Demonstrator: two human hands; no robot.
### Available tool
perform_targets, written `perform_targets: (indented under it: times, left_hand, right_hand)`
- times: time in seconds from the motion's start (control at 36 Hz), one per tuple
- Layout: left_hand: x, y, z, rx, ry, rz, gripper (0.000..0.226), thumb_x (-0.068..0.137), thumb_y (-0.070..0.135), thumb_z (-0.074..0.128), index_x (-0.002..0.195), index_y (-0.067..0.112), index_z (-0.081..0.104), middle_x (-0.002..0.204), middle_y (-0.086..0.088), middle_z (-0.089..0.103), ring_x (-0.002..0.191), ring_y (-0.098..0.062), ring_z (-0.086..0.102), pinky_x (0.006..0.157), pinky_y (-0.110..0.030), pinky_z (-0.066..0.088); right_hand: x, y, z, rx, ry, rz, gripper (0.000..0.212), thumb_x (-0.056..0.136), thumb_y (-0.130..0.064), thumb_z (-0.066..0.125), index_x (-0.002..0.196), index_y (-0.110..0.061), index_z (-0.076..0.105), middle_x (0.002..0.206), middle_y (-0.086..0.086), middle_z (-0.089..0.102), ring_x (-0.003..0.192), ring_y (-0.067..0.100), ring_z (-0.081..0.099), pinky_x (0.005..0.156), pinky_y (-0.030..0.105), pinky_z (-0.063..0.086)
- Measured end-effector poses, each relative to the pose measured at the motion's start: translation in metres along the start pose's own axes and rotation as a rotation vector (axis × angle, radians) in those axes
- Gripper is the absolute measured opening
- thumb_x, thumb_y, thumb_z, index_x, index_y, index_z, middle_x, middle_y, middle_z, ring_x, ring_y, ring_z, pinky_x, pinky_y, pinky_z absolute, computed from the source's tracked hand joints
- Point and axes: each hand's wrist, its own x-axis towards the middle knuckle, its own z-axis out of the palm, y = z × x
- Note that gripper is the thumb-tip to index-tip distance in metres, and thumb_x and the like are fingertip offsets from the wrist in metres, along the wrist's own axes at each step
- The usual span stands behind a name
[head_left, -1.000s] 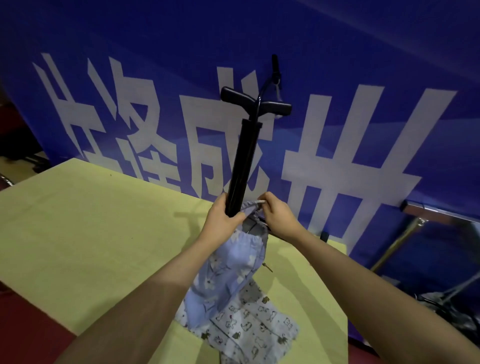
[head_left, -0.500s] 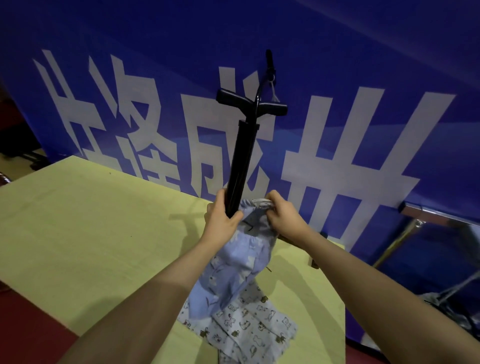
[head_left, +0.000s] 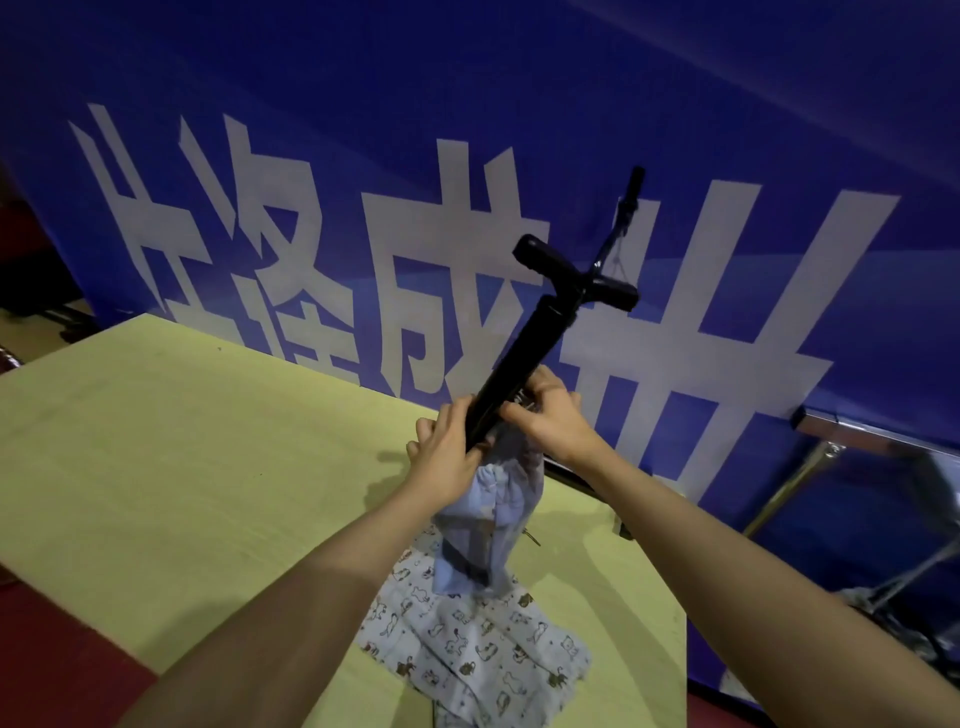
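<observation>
Two closed grips: left grip (head_left: 451, 458) round the stiff black pump (head_left: 524, 364), right grip (head_left: 551, 418) pinching the mouth of the soft, limp bag (head_left: 491, 519), tilted on a cloth (head_left: 467, 649) on the tabletop (head_left: 208, 467); probably best taken by the rigid barrel.

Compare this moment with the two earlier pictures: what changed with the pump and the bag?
The black hand pump has tipped further right. The right hand slid left to meet the left hand at the barrel, gathering the mouth of the blue bag round it. Both hands still grip the bag, which still stands on the patterned cloth on the yellow table.
</observation>
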Motion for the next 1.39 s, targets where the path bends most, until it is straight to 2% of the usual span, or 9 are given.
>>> perform_targets:
  times: [0.19,0.44,0.69,0.86,0.92,0.97,1.08,1.22,1.39]
  left_hand:
    - [-0.006,-0.004,0.005,0.014,-0.05,-0.043,0.055,0.092,0.015,0.05,0.139,0.028,0.025,0.133,-0.001,0.037,0.119,-0.03,0.033,0.094,-0.047,0.036]
    - [-0.007,-0.014,0.011,-0.093,-0.318,-0.144,0.063,0.088,0.015,0.055,0.136,0.04,0.023,0.136,-0.008,0.039,0.113,-0.033,0.052,0.095,-0.042,0.046]
    - [-0.005,0.002,-0.009,-0.399,0.063,-0.125,0.029,0.09,-0.009,0.034,0.102,0.016,0.027,0.068,-0.003,0.043,0.056,-0.017,0.037,0.046,-0.021,0.028]
    - [-0.001,0.018,-0.029,-0.478,0.262,0.01,0.054,0.089,-0.01,0.041,0.133,0.018,0.027,0.121,-0.014,0.045,0.097,-0.026,0.054,0.069,-0.019,0.042]
    - [-0.004,0.02,-0.031,-0.431,0.313,0.086,0.068,0.088,-0.011,0.044,0.143,0.023,0.021,0.136,-0.011,0.034,0.107,-0.011,0.05,0.074,-0.012,0.042]
    - [-0.006,0.02,-0.033,-0.358,0.312,0.167,0.081,0.089,-0.011,0.045,0.148,0.034,0.011,0.139,-0.005,0.029,0.088,0.007,0.05,0.062,-0.008,0.043]
    - [-0.007,0.017,-0.039,-0.224,0.302,0.211,0.097,0.09,-0.007,0.047,0.135,0.06,-0.007,0.148,-0.015,0.023,0.065,-0.021,0.055,0.054,-0.026,0.047]
    - [-0.004,0.012,-0.042,-0.1,0.173,0.122,0.091,0.088,-0.003,0.047,0.141,0.057,0.001,0.095,-0.013,0.053,0.062,-0.029,0.056,0.057,-0.041,0.05]
    - [-0.004,0.009,-0.033,-0.086,0.175,0.011,0.069,0.089,-0.006,0.042,0.144,0.031,0.027,0.085,-0.015,0.057,0.066,-0.029,0.055,0.055,-0.037,0.04]
  right_hand:
    - [-0.005,0.006,0.01,0.04,0.045,0.027,0.051,0.075,-0.065,0.054,0.102,-0.022,0.051,0.107,0.0,0.046,0.108,0.023,0.043,0.096,0.039,0.032]
    - [-0.007,0.012,0.021,-0.14,0.16,0.068,0.032,0.092,-0.052,0.048,0.1,-0.021,0.052,0.099,-0.001,0.045,0.101,0.019,0.042,0.085,0.033,0.023]
    - [-0.011,0.024,0.021,-0.365,0.135,0.093,0.042,0.09,-0.056,0.048,0.11,-0.02,0.056,0.098,-0.002,0.041,0.103,0.024,0.043,0.08,0.033,0.022]
    - [-0.013,0.023,0.026,-0.477,0.109,0.097,0.047,0.088,-0.059,0.049,0.122,-0.027,0.055,0.111,0.005,0.043,0.106,0.028,0.04,0.08,0.034,0.022]
    - [-0.012,0.02,0.03,-0.496,0.082,0.097,0.05,0.087,-0.061,0.048,0.126,-0.029,0.053,0.112,0.006,0.042,0.106,0.029,0.039,0.082,0.036,0.024]
    - [-0.012,0.017,0.034,-0.515,0.052,0.102,0.053,0.087,-0.061,0.048,0.128,-0.028,0.052,0.116,0.007,0.043,0.108,0.03,0.039,0.083,0.036,0.024]
    - [-0.012,0.014,0.043,-0.588,-0.046,0.067,0.05,0.087,-0.056,0.051,0.126,-0.025,0.053,0.121,0.008,0.044,0.108,0.031,0.039,0.08,0.036,0.023]
    - [-0.014,0.021,0.048,-0.631,-0.14,-0.006,0.046,0.085,-0.054,0.053,0.118,-0.021,0.056,0.11,0.005,0.039,0.104,0.028,0.037,0.078,0.034,0.021]
    - [-0.021,0.033,0.032,-0.451,-0.132,-0.04,0.054,0.074,-0.052,0.058,0.116,-0.02,0.046,0.103,-0.002,0.035,0.098,0.02,0.036,0.079,0.033,0.026]
